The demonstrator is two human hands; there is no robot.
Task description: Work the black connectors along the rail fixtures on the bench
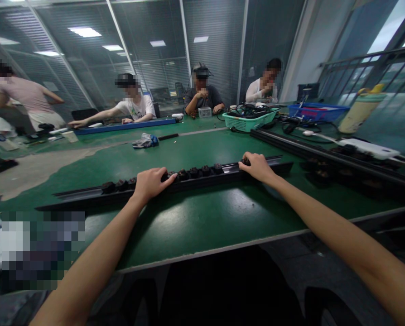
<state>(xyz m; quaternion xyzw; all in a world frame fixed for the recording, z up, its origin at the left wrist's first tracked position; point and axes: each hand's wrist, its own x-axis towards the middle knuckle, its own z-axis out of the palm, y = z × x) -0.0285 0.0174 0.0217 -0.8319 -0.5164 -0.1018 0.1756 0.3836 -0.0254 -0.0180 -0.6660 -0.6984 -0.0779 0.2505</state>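
Risk: the dark round knobs (205,170) stand in a row along the black bar (189,183); uneven hand pressure could tip the bar and shake a knob loose. Sliding the bar rightward could strike the second black bar (325,156). The first bar lies slantwise mid-surface on the green table (202,222), knobs up and evenly spaced. The left hand (153,183) is half-curled over the knobs; the right hand (257,167) is curled over the bar's right end. Whether either is gripping: cannot tell.
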